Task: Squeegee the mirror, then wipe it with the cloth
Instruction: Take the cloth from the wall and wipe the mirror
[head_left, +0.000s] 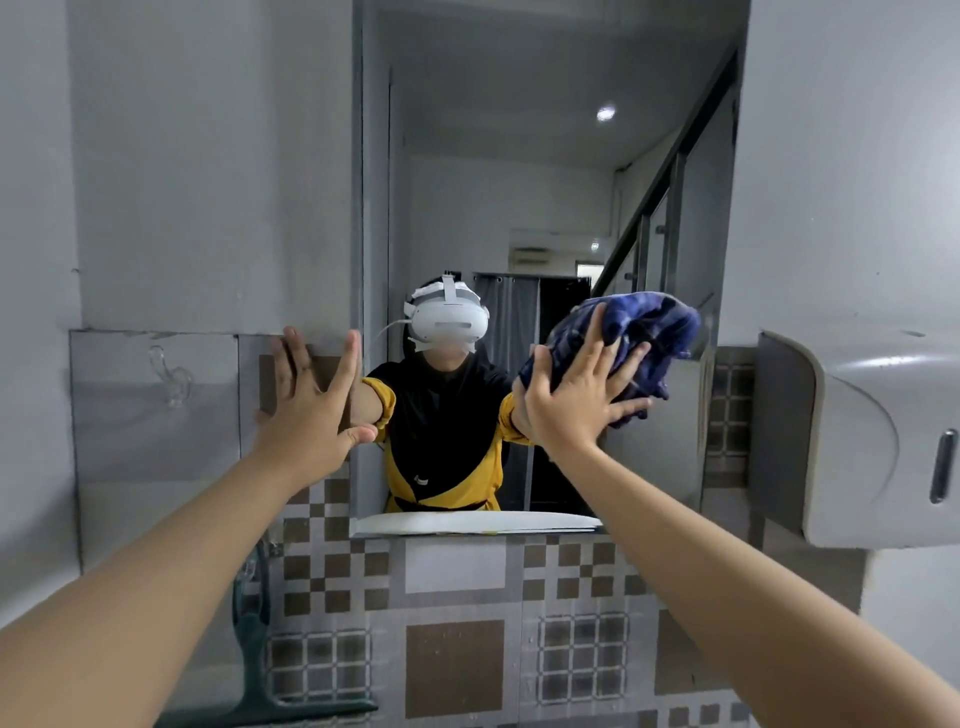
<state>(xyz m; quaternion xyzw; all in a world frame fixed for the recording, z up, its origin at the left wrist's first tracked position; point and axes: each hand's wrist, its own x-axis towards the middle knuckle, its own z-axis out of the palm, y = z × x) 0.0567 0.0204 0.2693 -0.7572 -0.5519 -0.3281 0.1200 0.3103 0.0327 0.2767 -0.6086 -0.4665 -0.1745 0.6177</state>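
Observation:
A tall mirror (545, 182) hangs on the grey wall ahead and reflects a person in a black and yellow top. My right hand (576, 395) presses a crumpled dark blue cloth (639, 338) flat against the glass at the mirror's right side. My left hand (311, 400) rests open with fingers spread on the wall at the mirror's left edge, holding nothing. A dark green squeegee (270, 670) stands at the lower left below my left arm, its blade low against the tiled wall, and neither hand touches it.
A grey paper dispenser (852, 436) juts out from the wall at the right. A clear hook (174, 379) sits on a panel at the left. Brown and grey checkered tiles (452, 623) cover the wall under the mirror. A white ledge (467, 522) runs along the mirror's bottom.

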